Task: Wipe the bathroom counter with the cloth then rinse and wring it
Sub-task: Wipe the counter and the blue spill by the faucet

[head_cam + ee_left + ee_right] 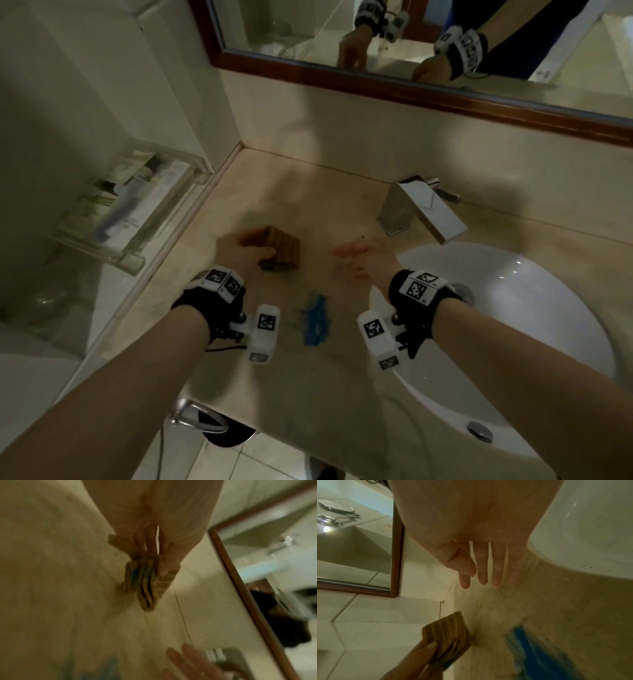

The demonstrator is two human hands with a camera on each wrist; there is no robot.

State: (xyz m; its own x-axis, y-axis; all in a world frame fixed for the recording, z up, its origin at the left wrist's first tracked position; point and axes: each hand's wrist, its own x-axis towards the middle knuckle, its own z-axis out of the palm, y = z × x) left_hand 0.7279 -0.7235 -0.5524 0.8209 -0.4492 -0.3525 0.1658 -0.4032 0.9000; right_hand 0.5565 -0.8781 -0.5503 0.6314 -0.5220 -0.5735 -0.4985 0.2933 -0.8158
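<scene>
Brown ribbed cloth [281, 249] sits pinched in my left hand [239, 251] at mid-frame, touching the desk [329, 394]; my right hand [363, 265] hovers relaxed, fingers straight. Blue smear [317, 322] blurs below. Clear shelf [164, 219] at left holds indistinct toiletries.

A: What's on the arms?
B: Bare forearms, no sleeves. Each wrist has a black strap [209, 301] carrying white blocks printed with black square-patterned markers.
A: Both the same?
B: Yes. The right strap [411, 308] also holds a white camera block [376, 339] beside it; a thin dark cable trails from the left one.
</scene>
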